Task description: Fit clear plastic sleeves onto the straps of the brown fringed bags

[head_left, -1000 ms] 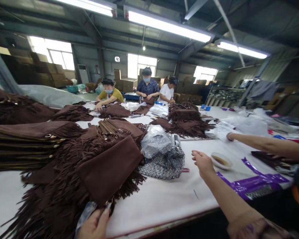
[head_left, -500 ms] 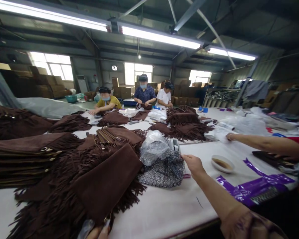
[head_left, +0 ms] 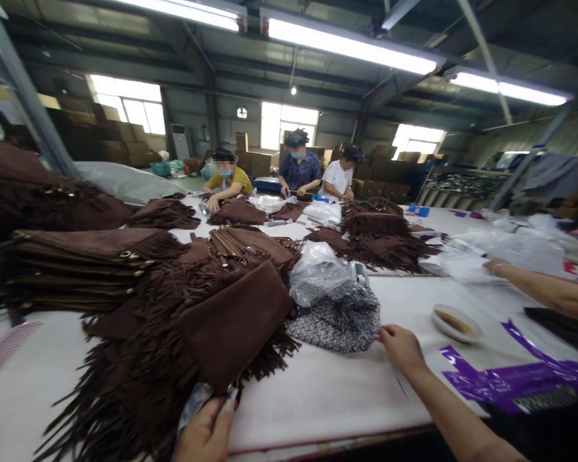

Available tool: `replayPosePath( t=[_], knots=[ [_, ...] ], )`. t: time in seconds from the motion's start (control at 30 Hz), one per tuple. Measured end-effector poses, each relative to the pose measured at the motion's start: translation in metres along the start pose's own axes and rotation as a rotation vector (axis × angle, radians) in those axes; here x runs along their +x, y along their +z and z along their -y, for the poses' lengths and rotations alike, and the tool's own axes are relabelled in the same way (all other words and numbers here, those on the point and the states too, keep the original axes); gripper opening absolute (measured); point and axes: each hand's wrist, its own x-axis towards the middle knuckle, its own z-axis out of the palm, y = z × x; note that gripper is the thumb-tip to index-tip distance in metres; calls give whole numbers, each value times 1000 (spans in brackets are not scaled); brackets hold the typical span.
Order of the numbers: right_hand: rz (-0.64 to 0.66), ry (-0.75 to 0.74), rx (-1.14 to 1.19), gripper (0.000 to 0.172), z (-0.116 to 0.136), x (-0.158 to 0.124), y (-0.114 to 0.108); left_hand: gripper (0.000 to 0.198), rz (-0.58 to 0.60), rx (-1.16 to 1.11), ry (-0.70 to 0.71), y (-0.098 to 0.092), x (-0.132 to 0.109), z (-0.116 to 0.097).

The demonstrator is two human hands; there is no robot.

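My left hand (head_left: 203, 433) is at the table's near edge, fingers closed round the lower corner of a brown fringed suede bag (head_left: 231, 324), with a bit of clear plastic by the thumb. My right hand (head_left: 401, 346) reaches across the white table (head_left: 327, 391) and pinches the right edge of a black-and-white patterned fabric pouch (head_left: 336, 321). Behind the pouch lies a crumpled clear plastic bag (head_left: 318, 273).
Stacks of brown fringed bags (head_left: 77, 263) fill the left side. A small white dish (head_left: 455, 323) and purple plastic wrappers (head_left: 520, 378) lie on the right, where another person's arm (head_left: 544, 289) reaches in. Three workers (head_left: 298, 170) sit at the far end.
My right hand has moved left and down from above the table to the patterned pouch's edge and closed on it. My left hand has stayed on the bag's corner.
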Motion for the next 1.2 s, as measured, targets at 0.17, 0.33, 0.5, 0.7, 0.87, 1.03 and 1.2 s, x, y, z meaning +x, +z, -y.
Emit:
replayPosePath(
  t=[0.17,0.33,0.5,0.7,0.87,1.03,1.2],
  knots=[
    [530,-376,-264,24,16,-84,17,34,15,62,19,0,-13,-11],
    [994,-584,13,17,88,-159,65,30,-8,127,65,5,-20,-12],
    [1032,-525,175,21,132,-173,124,26,-17,206,153,6,-33,-10],
    [984,-458,89,27,130,-171,155,25,-34,305,224,7,-37,-4],
    [912,-417,-6,35,127,-170,159,22,-19,324,246,8,-36,-3],
    [861,-387,-150,37,135,-172,165,20,-11,389,262,14,-37,2],
    [940,-314,-144,36,145,-171,160,23,-14,425,300,13,-39,4]
  ],
)
